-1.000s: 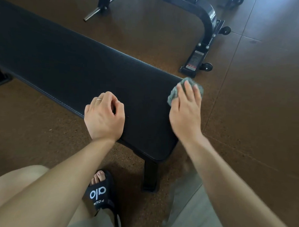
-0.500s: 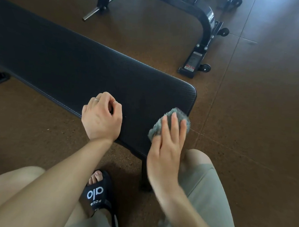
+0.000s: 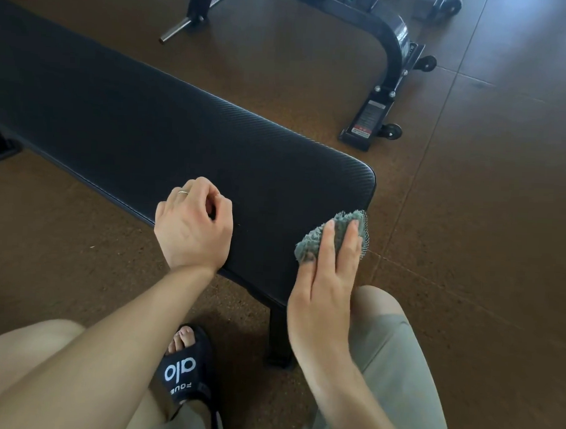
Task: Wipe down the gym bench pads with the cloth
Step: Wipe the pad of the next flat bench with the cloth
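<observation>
While the left hand (image 3: 193, 223) rested loosely curled, holding nothing, on the near edge of the bench (image 3: 149, 134), the right hand (image 3: 324, 281) lay flat with fingers (image 3: 327, 245) extended, pressing a cloth (image 3: 339, 233) against the bench's rounded near corner. The cloth was grey-green and shaggy, bunched under the fingertips. The bench pad was black with a fine ribbed texture. A thin ring (image 3: 182, 192) showed on the left hand.
</observation>
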### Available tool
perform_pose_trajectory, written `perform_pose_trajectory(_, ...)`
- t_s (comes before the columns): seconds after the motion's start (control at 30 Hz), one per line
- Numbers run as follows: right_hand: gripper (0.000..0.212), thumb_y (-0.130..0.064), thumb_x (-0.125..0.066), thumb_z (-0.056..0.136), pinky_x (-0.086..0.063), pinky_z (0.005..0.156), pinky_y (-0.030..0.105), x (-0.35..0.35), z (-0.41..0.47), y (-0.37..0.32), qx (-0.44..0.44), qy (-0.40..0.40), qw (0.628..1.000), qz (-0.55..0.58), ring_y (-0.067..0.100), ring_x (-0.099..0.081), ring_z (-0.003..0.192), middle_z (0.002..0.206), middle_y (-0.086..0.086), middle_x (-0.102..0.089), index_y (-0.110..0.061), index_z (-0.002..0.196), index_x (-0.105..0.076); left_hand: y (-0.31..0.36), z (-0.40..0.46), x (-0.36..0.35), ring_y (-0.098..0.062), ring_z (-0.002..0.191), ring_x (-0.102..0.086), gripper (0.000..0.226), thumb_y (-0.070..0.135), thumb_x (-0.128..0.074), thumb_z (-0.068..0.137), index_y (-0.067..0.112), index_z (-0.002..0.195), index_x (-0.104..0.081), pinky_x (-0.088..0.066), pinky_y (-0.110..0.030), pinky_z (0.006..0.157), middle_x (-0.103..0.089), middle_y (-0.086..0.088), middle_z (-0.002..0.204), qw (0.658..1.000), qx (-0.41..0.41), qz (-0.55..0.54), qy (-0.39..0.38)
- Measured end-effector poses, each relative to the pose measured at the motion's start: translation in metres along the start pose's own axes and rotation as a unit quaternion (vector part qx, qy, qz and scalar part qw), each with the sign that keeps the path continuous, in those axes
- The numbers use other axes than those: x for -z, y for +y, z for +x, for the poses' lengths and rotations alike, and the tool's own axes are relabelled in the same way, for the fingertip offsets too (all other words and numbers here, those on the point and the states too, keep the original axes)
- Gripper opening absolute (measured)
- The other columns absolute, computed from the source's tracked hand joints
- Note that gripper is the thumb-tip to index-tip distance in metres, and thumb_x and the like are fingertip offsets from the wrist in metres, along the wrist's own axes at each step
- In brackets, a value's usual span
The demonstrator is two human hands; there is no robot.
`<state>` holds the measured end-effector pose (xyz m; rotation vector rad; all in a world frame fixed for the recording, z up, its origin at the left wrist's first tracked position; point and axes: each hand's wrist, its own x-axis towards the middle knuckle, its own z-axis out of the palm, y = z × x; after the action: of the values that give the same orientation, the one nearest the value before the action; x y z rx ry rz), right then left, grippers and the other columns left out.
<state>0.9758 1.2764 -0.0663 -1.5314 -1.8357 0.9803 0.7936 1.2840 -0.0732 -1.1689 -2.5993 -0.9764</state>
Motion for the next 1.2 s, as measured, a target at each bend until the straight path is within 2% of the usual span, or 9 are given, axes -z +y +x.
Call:
perform_pose_trajectory(0.07, 0.055, -0.027, -0.027, 0.111, 0.008, 0.125, 0.027, 0.006, 0.021, 0.008, 0.031, -0.021, 0.998, -0.055, 0.007, 0.022, 0.155, 0.171, -0.015, 0.012, -0.028, 0.165, -0.015, -0.001, 0.000, 0.000, -0.018, 0.072, -0.049, 0.018, 0.027, -0.043, 0.088, 0.018, 0.074, -0.049, -0.037, -0.035, 0.075, -0.055, 0.006, 0.074, 1.000, -0.001, 0.003, 0.000)
perform_pose_trajectory(0.17, 0.059, -0.033, -0.014, 0.107, 0.009, 0.128, 0.038, 0.018, 0.094, 0.016, 0.061, -0.035, 0.982, -0.175, 0.022, 0.013, 0.158, 0.174, 0.002, 0.000, -0.018, 0.164, -0.019, -0.003, -0.001, -0.001, -0.016, 0.071, -0.048, 0.017, 0.026, -0.045, 0.089, 0.019, 0.074, -0.049, -0.033, -0.031, 0.074, -0.055, 0.007, 0.073, 1.000, -0.006, 0.003, 0.007)
perform_pose_trajectory(0.33, 0.060, -0.034, -0.020, 0.108, -0.002, 0.129, 0.048, 0.005, 0.174, -0.028, 0.061, -0.081, 0.942, -0.321, 0.026, -0.004, 0.160, 0.173, 0.010, -0.009, -0.012, 0.164, -0.015, -0.002, -0.001, -0.001, -0.017, 0.071, -0.049, 0.017, 0.024, -0.045, 0.089, 0.017, 0.074, -0.050, -0.037, -0.035, 0.074, -0.055, 0.006, 0.073, 1.000, -0.007, 0.002, 0.006)
perform_pose_trajectory(0.5, 0.065, -0.035, -0.022, 0.108, 0.003, 0.129, 0.047, -0.028, 0.135, -0.053, 0.163, -0.159, 0.915, -0.334, 0.022, 0.009, 0.159, 0.173, 0.010, 0.005, -0.008, 0.164, -0.003, -0.002, 0.001, 0.000, -0.019, 0.071, -0.048, 0.016, 0.023, -0.044, 0.087, 0.017, 0.074, -0.048, -0.037, -0.036, 0.074, -0.054, 0.005, 0.073, 1.000, -0.009, 0.008, 0.000)
perform_pose_trajectory(0.6, 0.062, -0.036, -0.019, 0.109, 0.003, 0.129, 0.042, -0.018, 0.075, -0.045, 0.279, -0.217, 0.886, -0.301, 0.015, 0.008, 0.159, 0.173, 0.003, 0.001, -0.014, 0.165, -0.006, -0.003, 0.001, 0.000, -0.021, 0.073, -0.050, 0.015, 0.024, -0.044, 0.087, 0.016, 0.076, -0.050, -0.034, -0.035, 0.075, -0.056, 0.004, 0.075, 1.000, -0.012, 0.013, 0.001)
perform_pose_trajectory(0.67, 0.060, -0.038, -0.018, 0.110, 0.008, 0.128, 0.037, -0.003, 0.053, -0.035, 0.309, -0.253, 0.871, -0.285, 0.008, 0.012, 0.157, 0.172, -0.005, 0.004, -0.021, 0.166, -0.003, -0.004, 0.000, 0.000, -0.021, 0.074, -0.051, 0.016, 0.024, -0.045, 0.089, 0.017, 0.077, -0.051, -0.036, -0.036, 0.076, -0.056, 0.004, 0.076, 1.000, -0.015, 0.009, 0.002)
perform_pose_trajectory(0.77, 0.059, -0.042, -0.016, 0.110, 0.009, 0.127, 0.036, 0.010, 0.076, -0.025, 0.309, -0.248, 0.865, -0.309, 0.006, 0.013, 0.157, 0.172, -0.010, 0.005, -0.028, 0.165, -0.002, -0.005, -0.001, 0.001, -0.019, 0.073, -0.050, 0.015, 0.024, -0.044, 0.089, 0.018, 0.076, -0.049, -0.037, -0.036, 0.075, -0.055, 0.005, 0.075, 1.000, -0.019, 0.003, 0.003)
perform_pose_trajectory(1.0, 0.059, -0.041, -0.010, 0.108, 0.004, 0.129, 0.048, -0.008, 0.180, -0.037, 0.217, -0.201, 0.880, -0.371, 0.016, 0.008, 0.159, 0.174, -0.005, 0.004, -0.027, 0.165, -0.003, -0.005, 0.000, 0.003, -0.018, 0.073, -0.049, 0.014, 0.021, -0.044, 0.089, 0.017, 0.077, -0.049, -0.040, -0.038, 0.076, -0.054, 0.006, 0.075, 1.000, -0.018, 0.001, -0.006)
perform_pose_trajectory(1.2, 0.063, -0.041, -0.009, 0.107, 0.003, 0.129, 0.046, 0.002, 0.078, -0.028, 0.249, -0.214, 0.889, -0.320, 0.016, 0.010, 0.159, 0.173, -0.001, 0.004, -0.019, 0.166, -0.002, -0.006, 0.000, 0.001, -0.020, 0.073, -0.049, 0.014, 0.022, -0.043, 0.089, 0.017, 0.077, -0.048, -0.040, -0.041, 0.075, -0.053, 0.006, 0.075, 1.000, -0.014, 0.015, -0.011)
